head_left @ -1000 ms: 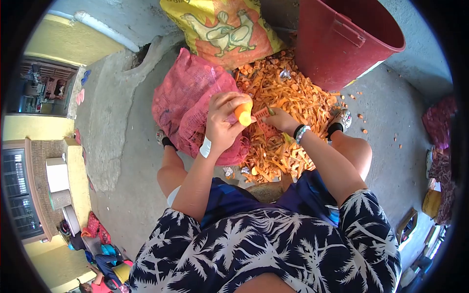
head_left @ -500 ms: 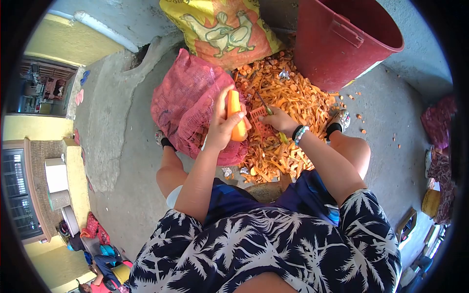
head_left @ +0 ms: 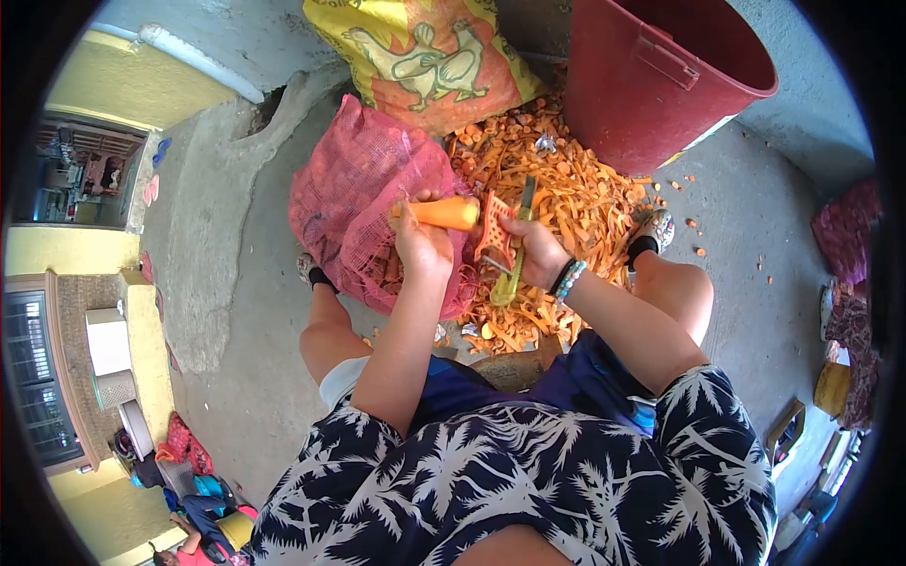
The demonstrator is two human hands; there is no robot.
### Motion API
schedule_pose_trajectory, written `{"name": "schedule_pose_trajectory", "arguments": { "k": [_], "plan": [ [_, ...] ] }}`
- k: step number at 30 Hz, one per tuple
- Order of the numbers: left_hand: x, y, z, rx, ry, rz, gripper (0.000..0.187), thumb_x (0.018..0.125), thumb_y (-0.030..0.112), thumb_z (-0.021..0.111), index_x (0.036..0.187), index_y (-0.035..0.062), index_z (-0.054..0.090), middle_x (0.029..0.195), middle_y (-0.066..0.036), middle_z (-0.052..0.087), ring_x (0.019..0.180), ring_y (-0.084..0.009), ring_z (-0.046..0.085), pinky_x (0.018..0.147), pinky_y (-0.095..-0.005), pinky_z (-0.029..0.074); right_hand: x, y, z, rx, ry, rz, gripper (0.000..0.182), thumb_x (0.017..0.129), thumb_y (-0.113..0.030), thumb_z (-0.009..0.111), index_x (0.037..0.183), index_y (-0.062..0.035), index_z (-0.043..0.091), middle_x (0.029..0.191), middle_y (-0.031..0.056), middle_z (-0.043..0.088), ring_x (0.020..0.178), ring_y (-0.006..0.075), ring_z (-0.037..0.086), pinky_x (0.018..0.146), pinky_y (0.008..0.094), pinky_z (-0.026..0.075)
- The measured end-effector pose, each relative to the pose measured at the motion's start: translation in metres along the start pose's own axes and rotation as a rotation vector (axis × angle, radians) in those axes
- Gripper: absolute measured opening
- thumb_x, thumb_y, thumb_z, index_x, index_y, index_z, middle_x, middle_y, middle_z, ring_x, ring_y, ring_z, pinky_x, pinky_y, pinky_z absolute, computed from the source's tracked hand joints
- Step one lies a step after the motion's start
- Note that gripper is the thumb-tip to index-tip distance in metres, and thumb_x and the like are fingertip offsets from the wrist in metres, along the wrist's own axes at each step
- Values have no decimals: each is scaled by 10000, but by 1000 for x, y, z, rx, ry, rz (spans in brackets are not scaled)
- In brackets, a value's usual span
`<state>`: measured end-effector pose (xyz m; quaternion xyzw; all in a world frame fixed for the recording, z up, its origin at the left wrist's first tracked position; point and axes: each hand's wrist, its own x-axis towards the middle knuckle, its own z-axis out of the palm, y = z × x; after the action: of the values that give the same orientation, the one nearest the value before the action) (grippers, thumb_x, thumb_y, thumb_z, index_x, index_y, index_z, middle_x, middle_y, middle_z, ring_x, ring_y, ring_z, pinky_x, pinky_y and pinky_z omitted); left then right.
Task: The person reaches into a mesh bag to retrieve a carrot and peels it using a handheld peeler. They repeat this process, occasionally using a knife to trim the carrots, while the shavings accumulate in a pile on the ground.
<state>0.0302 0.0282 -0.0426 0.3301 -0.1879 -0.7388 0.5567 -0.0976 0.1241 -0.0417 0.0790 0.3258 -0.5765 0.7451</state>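
My left hand (head_left: 423,243) is closed around a peeled carrot (head_left: 451,213), which lies almost level with its thick end toward the right. Just beside that end, my right hand (head_left: 540,253) grips an orange peeler (head_left: 494,234) with a perforated body and a metal blade edge. The same hand also has a narrow knife-like tool (head_left: 508,283) with a yellow-green handle and a dark upper end. Below both hands spreads a heap of carrot peels and cut ends (head_left: 566,203). A pink mesh sack (head_left: 354,193) with carrots inside slumps under my left hand.
Behind the heap stand a yellow and orange sack (head_left: 429,71) printed with chickens and a tall red bin (head_left: 651,94). My feet rest on either side on the concrete floor (head_left: 208,292). Another person (head_left: 193,547) sits at the lower left, and more sacks (head_left: 845,236) lie far right.
The carrot has turned from upright to nearly level, its thick end now rightward. My right hand has raised and turned the peeler toward it, and the yellow-green handle shows more.
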Motion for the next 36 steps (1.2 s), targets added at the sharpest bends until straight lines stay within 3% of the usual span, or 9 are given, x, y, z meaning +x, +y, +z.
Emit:
{"name": "schedule_pose_trajectory", "arguments": {
  "k": [3,8,17,22,26,28,30,32,36],
  "plan": [
    [-15,11,-2,-45,-326,-96,192,896,168,468,1059,77,514,1168,-128,513,1108,-255,484,939,-428,405,1,-13,-3,39,-88,-77,193,898,-171,436,1005,-41,529,863,82,613,723,186,611,690,322,523],
    [-39,32,2,219,-354,-250,341,845,9,472,1182,-26,435,1195,-162,488,1141,-260,464,1002,-385,372,-6,-30,7,-116,-25,-102,175,883,-194,489,991,-72,554,815,20,618,647,107,574,596,253,486],
    [-32,48,-3,1298,-760,-58,465,676,50,702,1091,-17,504,915,-56,585,819,-136,567,733,-239,436,6,-52,-1,-697,-347,-233,252,853,-164,547,1080,-78,481,798,-18,579,563,40,514,448,167,390],
    [-35,26,0,955,-550,-426,380,721,51,676,1050,22,488,808,-29,548,641,-103,554,535,-241,453,10,-87,-4,-423,37,-668,231,848,-88,544,1059,-41,464,783,4,589,556,67,537,472,207,447],
    [-42,5,6,861,-479,-454,259,759,110,656,944,69,478,651,10,490,478,-79,459,423,-204,367,-12,-66,28,-825,134,-943,417,722,17,670,1073,-37,452,900,59,591,727,137,594,593,236,504],
    [-53,7,13,688,-480,-777,222,777,102,642,919,75,474,595,20,452,430,-66,409,391,-200,316,3,-65,19,-784,-41,-1075,443,686,54,688,1051,-30,451,940,91,584,814,167,599,645,260,518],
    [-62,5,12,666,-490,-767,195,793,93,626,916,79,476,569,28,426,404,-62,381,380,-207,298,22,-101,-12,-834,452,-1165,363,729,33,653,1022,-22,444,932,99,590,791,160,609,618,255,521],
    [-69,14,22,771,-569,-685,163,801,100,620,882,86,479,561,23,426,405,-61,384,380,-207,299,15,-130,-29,-563,445,-1047,307,764,8,626,1003,-17,436,907,94,592,740,152,614,581,239,517],
    [-51,17,17,777,-463,-732,237,767,92,657,908,77,467,588,32,446,409,-54,386,369,-211,318,-25,-67,35,-961,159,-1021,338,759,-22,639,1040,-31,453,887,92,590,735,149,618,534,216,502]
  ]
}}
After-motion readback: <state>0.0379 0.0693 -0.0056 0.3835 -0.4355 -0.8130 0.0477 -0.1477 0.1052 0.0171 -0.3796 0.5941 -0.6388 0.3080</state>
